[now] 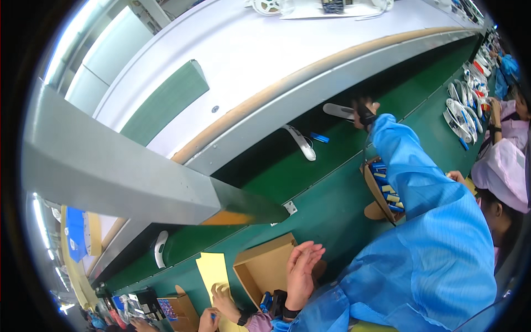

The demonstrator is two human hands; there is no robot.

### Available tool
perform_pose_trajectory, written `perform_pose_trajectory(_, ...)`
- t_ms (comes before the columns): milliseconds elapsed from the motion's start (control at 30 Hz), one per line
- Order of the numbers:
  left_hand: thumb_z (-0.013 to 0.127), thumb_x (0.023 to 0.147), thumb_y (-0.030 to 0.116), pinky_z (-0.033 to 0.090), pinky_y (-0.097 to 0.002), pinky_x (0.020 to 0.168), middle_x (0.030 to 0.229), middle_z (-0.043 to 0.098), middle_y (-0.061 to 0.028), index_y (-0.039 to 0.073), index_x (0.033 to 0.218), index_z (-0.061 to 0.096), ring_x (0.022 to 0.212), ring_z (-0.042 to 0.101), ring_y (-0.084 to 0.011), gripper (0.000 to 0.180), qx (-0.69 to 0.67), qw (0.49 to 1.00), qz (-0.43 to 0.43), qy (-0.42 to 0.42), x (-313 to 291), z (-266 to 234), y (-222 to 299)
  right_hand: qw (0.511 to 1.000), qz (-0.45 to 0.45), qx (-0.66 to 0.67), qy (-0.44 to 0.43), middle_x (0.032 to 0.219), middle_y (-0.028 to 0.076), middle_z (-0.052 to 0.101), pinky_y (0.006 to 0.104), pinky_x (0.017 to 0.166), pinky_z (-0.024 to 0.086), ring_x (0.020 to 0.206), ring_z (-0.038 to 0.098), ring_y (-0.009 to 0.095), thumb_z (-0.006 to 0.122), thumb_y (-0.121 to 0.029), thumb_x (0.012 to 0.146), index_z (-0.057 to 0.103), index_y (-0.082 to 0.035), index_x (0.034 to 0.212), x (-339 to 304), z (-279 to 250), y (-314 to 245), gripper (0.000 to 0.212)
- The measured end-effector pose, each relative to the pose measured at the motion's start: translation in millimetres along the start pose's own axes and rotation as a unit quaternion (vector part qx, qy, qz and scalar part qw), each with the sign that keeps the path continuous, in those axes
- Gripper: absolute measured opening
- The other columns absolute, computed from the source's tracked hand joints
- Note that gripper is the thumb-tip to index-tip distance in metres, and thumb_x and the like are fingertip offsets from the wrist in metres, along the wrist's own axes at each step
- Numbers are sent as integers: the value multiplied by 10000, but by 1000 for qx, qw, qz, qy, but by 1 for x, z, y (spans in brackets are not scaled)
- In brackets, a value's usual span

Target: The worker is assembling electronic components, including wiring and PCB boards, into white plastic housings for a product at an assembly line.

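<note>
My right hand point(365, 112), wearing a dark wristband, reaches far across the green bench to a white curved handle-shaped part point(338, 111). Motion smears its fingers, so whether they grip that part does not show. Closer in, my left hand point(303, 271) is raised beside an open cardboard box point(265, 260), its fingers stretched out and holding nothing. Another white curved part point(301, 144) lies left of my right hand, with a small blue cylinder point(319, 138) next to it. Under my right arm stands a cardboard box point(378, 191) of blue pieces with pale yellow patches.
A grey post point(121, 166) slants across the left. Above the bench runs a white shelf point(265, 44) with a wooden edge. A co-worker's hand point(224, 301) rests on yellow sheets point(213, 271) at lower left. Several white parts point(462, 113) are heaped at right near other people.
</note>
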State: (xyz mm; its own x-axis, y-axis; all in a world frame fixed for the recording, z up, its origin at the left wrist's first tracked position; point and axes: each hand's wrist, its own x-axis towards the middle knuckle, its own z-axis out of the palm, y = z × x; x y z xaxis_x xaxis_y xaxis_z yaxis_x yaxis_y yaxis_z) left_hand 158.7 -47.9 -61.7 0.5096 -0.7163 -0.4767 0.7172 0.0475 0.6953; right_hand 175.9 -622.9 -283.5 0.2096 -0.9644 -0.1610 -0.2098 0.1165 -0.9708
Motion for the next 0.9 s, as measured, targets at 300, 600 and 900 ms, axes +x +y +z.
perform_pose_trajectory(300, 504, 926, 164, 454, -347, 897, 1046, 610, -147, -8, 1104, 533, 982, 599, -253, 249, 44, 999, -10, -8, 13, 25, 7, 623, -333, -682, -190, 743, 214, 640, 428, 639, 538, 671, 660, 315, 447, -112, 825, 658, 0, 892, -119, -48, -139, 247)
perform_pose_trajectory(600, 516, 932, 144, 362, -328, 993, 1198, 565, -117, 19, 1244, 485, 1140, 515, -213, 338, 213, 933, 290, 25, -20, 63, 32, 734, -67, -53, -674, 687, 12, 612, 146, 411, 309, 496, 477, 12, 619, -132, 788, 656, 48, 874, -298, -91, -274, 203)
perform_pose_trajectory(900, 233, 926, 614, 484, -408, 829, 1102, 574, -213, -66, 1318, 366, 953, 600, -322, 796, -103, 925, -57, -361, -53, 62, 12, 599, -52, 46, -798, 718, 31, 624, 197, 496, 393, 602, 555, 67, 647, -140, 748, 659, 35, 873, -403, -44, -257, 216)
